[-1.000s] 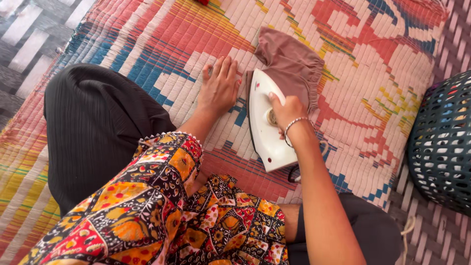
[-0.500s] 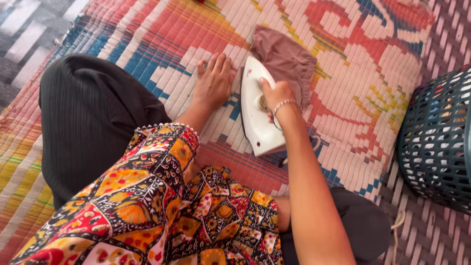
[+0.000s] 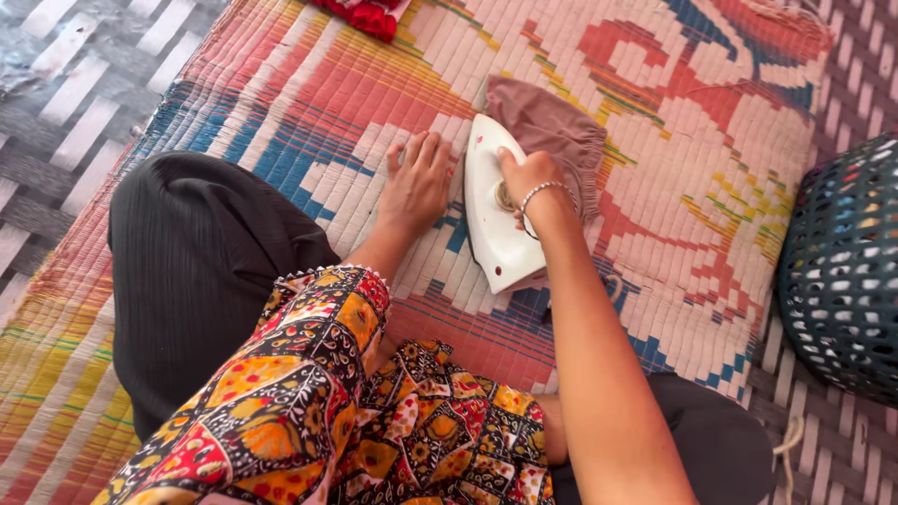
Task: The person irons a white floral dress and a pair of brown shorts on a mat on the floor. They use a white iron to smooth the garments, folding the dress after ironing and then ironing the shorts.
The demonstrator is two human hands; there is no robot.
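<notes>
Woven mat (image 3: 309, 103), bright pink, blue and yellow, covered the floor w/ a person sitting cross-legged on it.

R hand (image 3: 528, 178): fingers closed round the handle of a white iron (image 3: 494, 220), thumb over the top. Iron sat flat, nose pointing away from the person, its far right side on the near edge of a small mauve cloth (image 3: 552, 126) w/ a gathered hem. A bracelet ringed that wrist.

L hand (image 3: 416, 182): fingers spread open, palm down on the mat just left of the iron, holding nothing, not touching the cloth as far as could be seen.

Progress, judged: iron was only at the cloth's near edge; most of the cloth beyond the iron looked rumpled, so pressing seemed barely underway w/ the bulk left.

Right of the iron, well apart, stood a dark plastic basket (image 3: 842, 271). Far beyond the iron, at the mat's top edge, lay a red cloth (image 3: 365, 14).
</notes>
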